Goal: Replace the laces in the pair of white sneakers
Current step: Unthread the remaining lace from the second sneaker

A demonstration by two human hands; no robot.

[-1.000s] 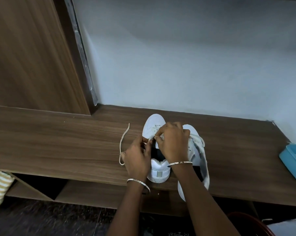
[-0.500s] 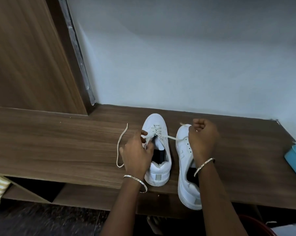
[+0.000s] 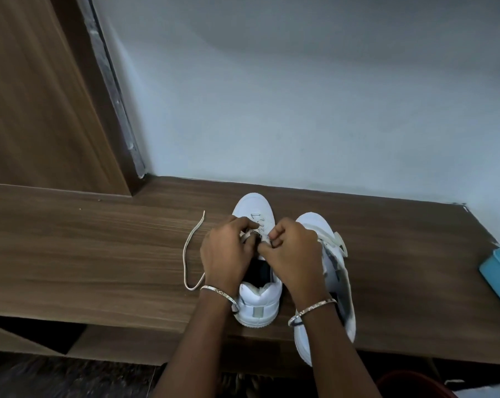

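Observation:
Two white sneakers stand side by side on the wooden shelf (image 3: 99,254), toes toward the wall. The left sneaker (image 3: 259,305) has a white lace through its front eyelets. My left hand (image 3: 226,257) and my right hand (image 3: 294,254) meet over its tongue, each pinching the lace with curled fingers. The lace's free end (image 3: 190,254) trails in a loop onto the shelf to the left. The right sneaker (image 3: 340,282) lies partly under my right forearm, its heel hanging over the front edge, with a loose lace bunched at its right side.
A pale wall runs behind the shelf. A wooden panel (image 3: 42,96) rises at the back left. A light blue container (image 3: 498,271) sits at the right edge. A dark red rim (image 3: 409,383) shows below the shelf at the bottom right.
My right hand, which had pulled the lace out to the right over the other sneaker, has come back to the left sneaker and now meets my left hand there.

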